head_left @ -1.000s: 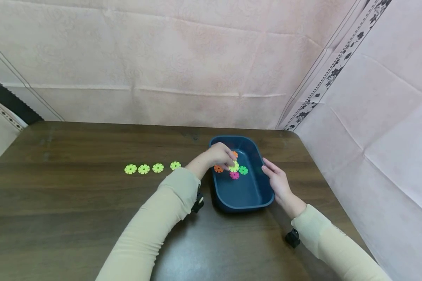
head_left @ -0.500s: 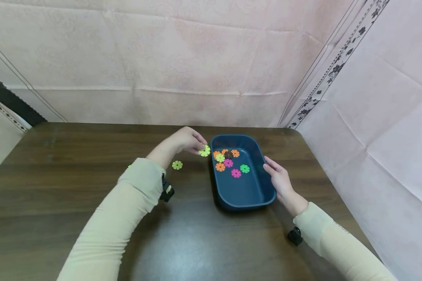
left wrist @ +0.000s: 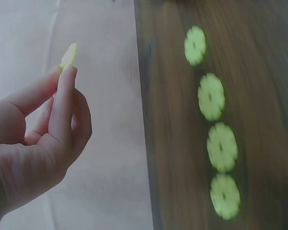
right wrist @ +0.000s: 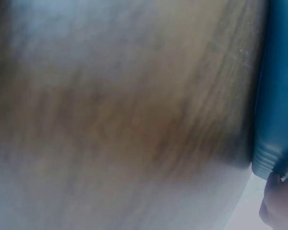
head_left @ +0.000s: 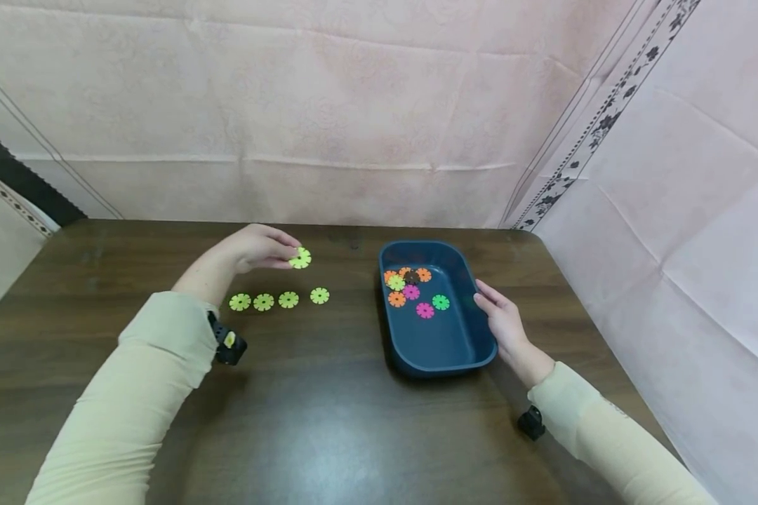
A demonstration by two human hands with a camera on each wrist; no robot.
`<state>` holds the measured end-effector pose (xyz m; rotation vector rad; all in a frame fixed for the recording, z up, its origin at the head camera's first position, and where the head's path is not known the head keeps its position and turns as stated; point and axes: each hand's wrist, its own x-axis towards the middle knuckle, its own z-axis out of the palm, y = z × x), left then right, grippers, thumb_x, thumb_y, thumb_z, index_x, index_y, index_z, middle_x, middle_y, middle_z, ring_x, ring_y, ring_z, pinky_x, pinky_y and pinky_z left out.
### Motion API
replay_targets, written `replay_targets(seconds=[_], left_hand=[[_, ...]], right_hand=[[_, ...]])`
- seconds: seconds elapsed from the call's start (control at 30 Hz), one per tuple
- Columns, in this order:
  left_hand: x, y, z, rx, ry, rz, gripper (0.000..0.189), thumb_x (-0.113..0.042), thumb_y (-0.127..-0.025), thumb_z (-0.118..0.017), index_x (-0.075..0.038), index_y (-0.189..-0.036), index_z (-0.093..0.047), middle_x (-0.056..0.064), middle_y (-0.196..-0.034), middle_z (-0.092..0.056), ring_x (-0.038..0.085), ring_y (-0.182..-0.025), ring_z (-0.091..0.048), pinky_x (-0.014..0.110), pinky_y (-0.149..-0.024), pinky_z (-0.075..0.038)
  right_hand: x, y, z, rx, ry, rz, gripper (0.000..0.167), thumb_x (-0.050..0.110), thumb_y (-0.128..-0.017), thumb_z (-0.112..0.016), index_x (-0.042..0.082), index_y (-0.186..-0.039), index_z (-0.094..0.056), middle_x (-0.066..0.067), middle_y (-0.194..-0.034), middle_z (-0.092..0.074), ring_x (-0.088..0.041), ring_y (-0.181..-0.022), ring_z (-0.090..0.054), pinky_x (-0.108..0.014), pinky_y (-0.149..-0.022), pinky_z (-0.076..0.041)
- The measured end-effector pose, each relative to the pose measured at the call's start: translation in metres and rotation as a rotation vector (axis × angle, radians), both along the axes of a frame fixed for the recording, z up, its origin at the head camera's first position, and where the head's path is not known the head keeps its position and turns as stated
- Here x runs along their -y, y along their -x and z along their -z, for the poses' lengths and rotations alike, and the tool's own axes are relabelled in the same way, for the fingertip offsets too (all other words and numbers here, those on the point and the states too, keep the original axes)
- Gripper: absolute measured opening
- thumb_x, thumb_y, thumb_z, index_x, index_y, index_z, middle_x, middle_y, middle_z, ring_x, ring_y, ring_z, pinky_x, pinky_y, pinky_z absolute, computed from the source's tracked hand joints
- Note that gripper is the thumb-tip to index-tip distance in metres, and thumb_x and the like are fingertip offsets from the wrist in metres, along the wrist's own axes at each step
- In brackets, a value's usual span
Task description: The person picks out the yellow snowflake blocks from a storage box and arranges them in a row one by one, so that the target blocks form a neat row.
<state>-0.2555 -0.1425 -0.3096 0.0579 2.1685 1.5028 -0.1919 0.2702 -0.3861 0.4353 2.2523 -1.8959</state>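
Four yellow-green discs (head_left: pixel 263 302) already lay in a row on the table (head_left: pixel 303 407); the left hand's (head_left: pixel 255 249) fingers pinched a fifth disc (head_left: pixel 300 258) beyond them. One similar disc (head_left: pixel 396 283) was left in the blue tray (head_left: pixel 448 344), so laying-out seemed mostly done. The right hand (head_left: pixel 505 326) touched the tray's right side, its fingers' curl unclear. Pale sheeting (head_left: pixel 354 105) backed the wood-grained table.
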Motion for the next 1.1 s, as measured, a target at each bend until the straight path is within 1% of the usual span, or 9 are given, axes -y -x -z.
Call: replay_targets(seconds=[0.27, 0.53, 0.6, 0.73, 0.83, 0.87, 0.97, 1.03, 1.1], left_hand=[[0.051, -0.006, 0.014, 0.03, -0.038, -0.047, 0.045, -0.006, -0.094, -0.053, 0.011, -0.132, -0.038, -0.007, -0.089, -0.058, 0.0, -0.078, -0.062, 0.02, -0.084, -0.054], [0.086, -0.019, 0.04, 0.067, -0.048, -0.103, 0.04, -0.007, -0.095, -0.052, 0.008, -0.13, -0.04, -0.013, -0.086, -0.059, -0.002, -0.079, -0.061, 0.02, -0.085, -0.053], [0.095, -0.022, 0.047, 0.084, -0.063, -0.122, 0.034, -0.007, -0.095, -0.051, 0.004, -0.127, -0.045, -0.014, -0.085, -0.059, -0.003, -0.079, -0.061, 0.02, -0.085, -0.053], [0.109, -0.026, 0.059, 0.128, -0.099, -0.171, 0.013, -0.006, -0.094, -0.053, -0.011, -0.104, -0.059, -0.015, -0.083, -0.06, -0.003, -0.078, -0.06, 0.018, -0.081, -0.054], [0.116, -0.029, 0.066, 0.16, -0.109, -0.195, 0.018, -0.006, -0.094, -0.054, -0.02, -0.09, -0.062, -0.014, -0.082, -0.061, -0.001, -0.077, -0.061, 0.018, -0.08, -0.055], [0.118, -0.03, 0.068, 0.167, -0.105, -0.198, 0.018, -0.005, -0.093, -0.054, -0.021, -0.089, -0.062, -0.014, -0.082, -0.061, -0.001, -0.077, -0.061, 0.018, -0.08, -0.055], [0.121, -0.033, 0.073, 0.18, -0.082, -0.207, 0.015, -0.006, -0.093, -0.054, -0.017, -0.093, -0.064, -0.012, -0.082, -0.06, -0.001, -0.077, -0.061, 0.02, -0.08, -0.055], [0.121, -0.034, 0.076, 0.173, -0.051, -0.208, 0.014, -0.005, -0.093, -0.054, -0.009, -0.104, -0.063, -0.011, -0.082, -0.059, -0.001, -0.076, -0.06, 0.02, -0.079, -0.055], [0.121, -0.036, 0.077, 0.155, -0.007, -0.205, 0.024, -0.005, -0.093, -0.054, 0.002, -0.116, -0.056, -0.01, -0.084, -0.058, -0.001, -0.076, -0.06, 0.021, -0.079, -0.056]], right_hand=[[0.0, 0.0, 0.0, -0.001, -0.005, 0.003, 0.049, 0.026, -0.1, -0.045, 0.015, -0.146, -0.032, -0.006, -0.154, -0.027, -0.023, -0.143, -0.02, -0.043, -0.118, -0.019], [-0.001, 0.001, 0.0, -0.011, -0.014, -0.003, 0.05, 0.027, -0.099, -0.045, 0.014, -0.146, -0.032, -0.006, -0.154, -0.027, -0.023, -0.144, -0.02, -0.043, -0.119, -0.017], [-0.001, 0.001, 0.0, -0.014, -0.017, -0.008, 0.05, 0.028, -0.099, -0.045, 0.014, -0.146, -0.032, -0.006, -0.154, -0.027, -0.023, -0.144, -0.019, -0.043, -0.119, -0.016], [-0.002, 0.001, 0.001, -0.018, -0.018, -0.01, 0.05, 0.027, -0.099, -0.045, 0.013, -0.146, -0.032, -0.006, -0.154, -0.027, -0.022, -0.144, -0.018, -0.043, -0.119, -0.015], [-0.002, 0.001, 0.002, -0.02, -0.018, -0.008, 0.05, 0.027, -0.099, -0.045, 0.013, -0.146, -0.032, -0.006, -0.154, -0.027, -0.023, -0.144, -0.019, -0.043, -0.119, -0.015], [-0.002, 0.001, 0.002, -0.02, -0.019, -0.008, 0.05, 0.027, -0.099, -0.045, 0.013, -0.146, -0.032, -0.006, -0.154, -0.027, -0.023, -0.144, -0.019, -0.043, -0.119, -0.015], [-0.002, 0.001, 0.002, -0.018, -0.019, -0.009, 0.05, 0.027, -0.099, -0.045, 0.013, -0.146, -0.032, -0.006, -0.154, -0.027, -0.023, -0.144, -0.019, -0.043, -0.119, -0.016], [-0.002, 0.001, 0.002, -0.02, -0.019, -0.01, 0.05, 0.026, -0.099, -0.045, 0.012, -0.146, -0.033, -0.007, -0.154, -0.027, -0.023, -0.144, -0.019, -0.043, -0.119, -0.017], [-0.002, 0.001, 0.002, -0.021, -0.018, -0.01, 0.05, 0.026, -0.099, -0.045, 0.012, -0.145, -0.032, -0.007, -0.154, -0.027, -0.023, -0.144, -0.019, -0.042, -0.119, -0.017]])
